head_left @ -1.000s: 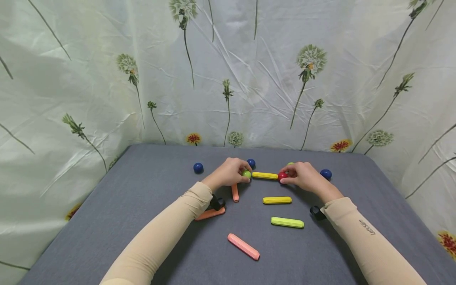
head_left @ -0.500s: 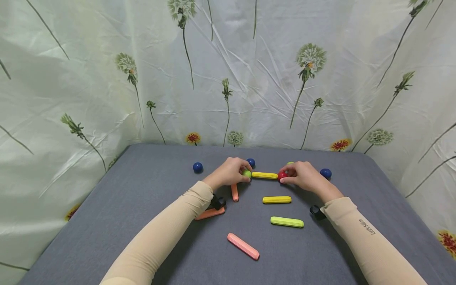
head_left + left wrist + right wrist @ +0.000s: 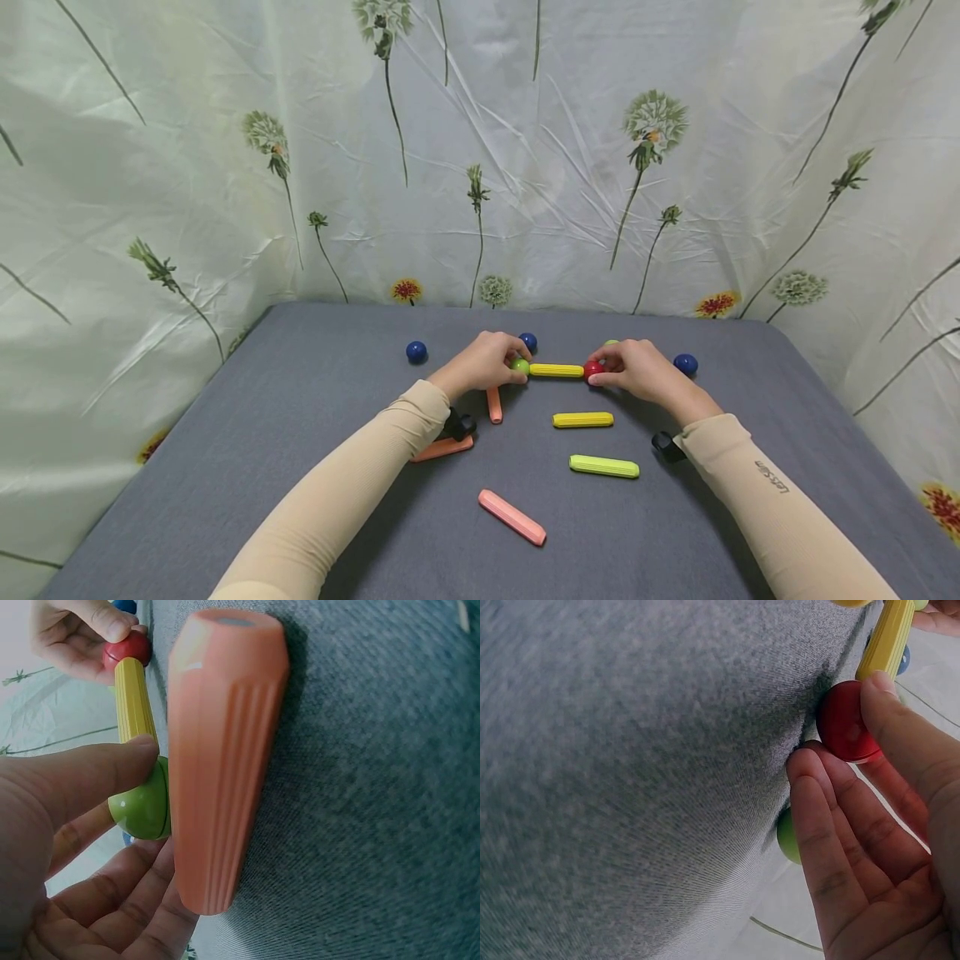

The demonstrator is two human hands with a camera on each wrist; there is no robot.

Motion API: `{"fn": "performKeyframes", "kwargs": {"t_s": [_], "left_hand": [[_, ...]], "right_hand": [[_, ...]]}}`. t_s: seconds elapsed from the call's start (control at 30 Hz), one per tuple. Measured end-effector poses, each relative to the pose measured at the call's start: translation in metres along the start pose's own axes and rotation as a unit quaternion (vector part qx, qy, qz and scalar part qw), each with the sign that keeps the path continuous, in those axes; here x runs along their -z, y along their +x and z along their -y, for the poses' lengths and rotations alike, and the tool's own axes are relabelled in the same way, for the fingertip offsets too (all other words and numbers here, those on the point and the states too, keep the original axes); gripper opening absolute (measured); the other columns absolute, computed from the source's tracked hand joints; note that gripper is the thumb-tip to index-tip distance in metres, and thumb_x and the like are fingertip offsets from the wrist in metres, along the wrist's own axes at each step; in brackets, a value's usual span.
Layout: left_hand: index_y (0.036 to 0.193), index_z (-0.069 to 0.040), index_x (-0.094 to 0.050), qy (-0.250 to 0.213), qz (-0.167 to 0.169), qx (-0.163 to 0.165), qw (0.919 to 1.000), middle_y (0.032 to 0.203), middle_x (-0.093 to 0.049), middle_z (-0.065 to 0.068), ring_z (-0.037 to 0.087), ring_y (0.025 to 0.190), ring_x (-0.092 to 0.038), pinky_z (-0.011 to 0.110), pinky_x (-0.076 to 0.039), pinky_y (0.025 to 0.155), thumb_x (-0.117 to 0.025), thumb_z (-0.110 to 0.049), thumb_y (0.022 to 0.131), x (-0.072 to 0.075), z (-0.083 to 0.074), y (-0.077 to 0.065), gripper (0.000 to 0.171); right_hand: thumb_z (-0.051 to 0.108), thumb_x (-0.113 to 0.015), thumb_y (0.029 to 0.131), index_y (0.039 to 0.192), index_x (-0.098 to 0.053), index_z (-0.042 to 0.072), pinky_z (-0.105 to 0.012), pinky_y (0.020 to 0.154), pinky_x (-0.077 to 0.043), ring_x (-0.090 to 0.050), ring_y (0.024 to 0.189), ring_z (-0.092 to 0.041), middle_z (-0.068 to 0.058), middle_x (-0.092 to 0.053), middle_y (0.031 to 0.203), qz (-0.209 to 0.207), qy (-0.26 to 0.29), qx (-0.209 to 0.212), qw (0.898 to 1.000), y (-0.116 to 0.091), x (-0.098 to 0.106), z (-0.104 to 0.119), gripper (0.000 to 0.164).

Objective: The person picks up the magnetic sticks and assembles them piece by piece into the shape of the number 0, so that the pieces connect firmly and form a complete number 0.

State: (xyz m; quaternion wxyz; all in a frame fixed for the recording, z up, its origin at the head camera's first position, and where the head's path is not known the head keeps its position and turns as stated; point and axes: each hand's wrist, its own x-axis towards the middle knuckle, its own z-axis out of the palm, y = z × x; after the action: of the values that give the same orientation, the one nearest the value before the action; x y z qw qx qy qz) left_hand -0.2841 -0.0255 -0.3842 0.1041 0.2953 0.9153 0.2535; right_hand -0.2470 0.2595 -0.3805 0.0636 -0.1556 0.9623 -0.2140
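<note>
A yellow ribbed rod (image 3: pixel 557 370) lies between a lime-green ball (image 3: pixel 521 367) and a red ball (image 3: pixel 593 372), in line with both. My left hand (image 3: pixel 483 362) pinches the green ball between thumb and fingers. On the other end, my right hand (image 3: pixel 637 369) grips the red ball, its thumb (image 3: pixel 900 727) near the rod's end. The rod meets both balls; how deep its ends sit is hidden. Close below my left hand in the left wrist view is an orange ribbed rod (image 3: pixel 221 765) with a dark spot on its end.
Blue balls lie near the back, one left (image 3: pixel 417 352), one behind my left hand (image 3: pixel 528 342), one right (image 3: pixel 686 365). Another green ball (image 3: pixel 787 836) is partly behind my right hand. Loose yellow (image 3: pixel 582 420), lime (image 3: pixel 603 467), pink (image 3: pixel 512 517) and orange (image 3: pixel 444 448) rods lie nearer on the grey cloth.
Both hands keep nearly the same place. The green ball and the yellow rod appear very slightly closer together.
</note>
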Motion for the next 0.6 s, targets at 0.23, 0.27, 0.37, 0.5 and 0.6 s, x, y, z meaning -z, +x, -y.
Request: {"fn": "performKeyframes", "kwargs": {"t_s": [0.23,0.27,0.37,0.5,0.6], "left_hand": [[0.127,-0.016,-0.077,-0.004,0.008,0.006,0.9999,0.118,-0.077,0.005,0.017,0.104,-0.070,0.035,-0.060,0.092,-0.081,-0.020,0.099,0.001,-0.001,-0.001,0.029],[0.128,-0.016,-0.077,-0.004,0.009,0.007,0.9999,0.119,-0.077,0.006,0.018,0.105,-0.071,0.036,-0.060,0.093,-0.080,-0.020,0.099,0.001,-0.001,-0.001,0.030],[0.130,-0.015,-0.075,-0.002,0.008,0.010,0.9999,0.122,-0.076,0.007,0.021,0.110,-0.070,0.039,-0.059,0.097,-0.079,-0.020,0.100,0.002,-0.001,-0.003,0.031],[0.131,-0.013,-0.074,0.013,-0.008,0.010,0.9998,0.126,-0.072,0.012,0.024,0.113,-0.068,0.042,-0.058,0.100,-0.080,-0.020,0.099,0.004,0.000,-0.007,0.034],[0.133,-0.012,-0.073,0.024,-0.025,0.012,0.9993,0.128,-0.068,0.014,0.025,0.112,-0.069,0.042,-0.058,0.098,-0.081,-0.020,0.099,0.006,0.001,-0.013,0.036]], "right_hand": [[0.029,-0.080,0.099,0.124,-0.077,0.007,-0.031,0.074,-0.049,-0.061,0.081,-0.015,-0.002,-0.074,0.093,0.000,0.001,-0.001,1.000,0.000,0.000,0.000,0.034],[0.029,-0.080,0.099,0.124,-0.077,0.007,-0.031,0.074,-0.049,-0.061,0.081,-0.016,-0.003,-0.074,0.093,0.001,0.003,-0.001,1.000,0.000,0.000,0.000,0.034],[0.029,-0.080,0.099,0.125,-0.076,0.006,-0.032,0.075,-0.050,-0.061,0.082,-0.016,-0.004,-0.075,0.094,0.002,0.006,-0.001,1.000,-0.001,0.000,0.001,0.035],[0.028,-0.079,0.100,0.126,-0.075,0.005,-0.033,0.076,-0.053,-0.063,0.083,-0.016,-0.005,-0.076,0.097,0.005,0.012,0.001,1.000,-0.001,0.000,0.001,0.036],[0.028,-0.078,0.101,0.128,-0.073,0.004,-0.034,0.078,-0.054,-0.064,0.085,-0.016,-0.006,-0.076,0.099,0.010,0.017,0.002,1.000,-0.002,0.000,0.001,0.037]]}}
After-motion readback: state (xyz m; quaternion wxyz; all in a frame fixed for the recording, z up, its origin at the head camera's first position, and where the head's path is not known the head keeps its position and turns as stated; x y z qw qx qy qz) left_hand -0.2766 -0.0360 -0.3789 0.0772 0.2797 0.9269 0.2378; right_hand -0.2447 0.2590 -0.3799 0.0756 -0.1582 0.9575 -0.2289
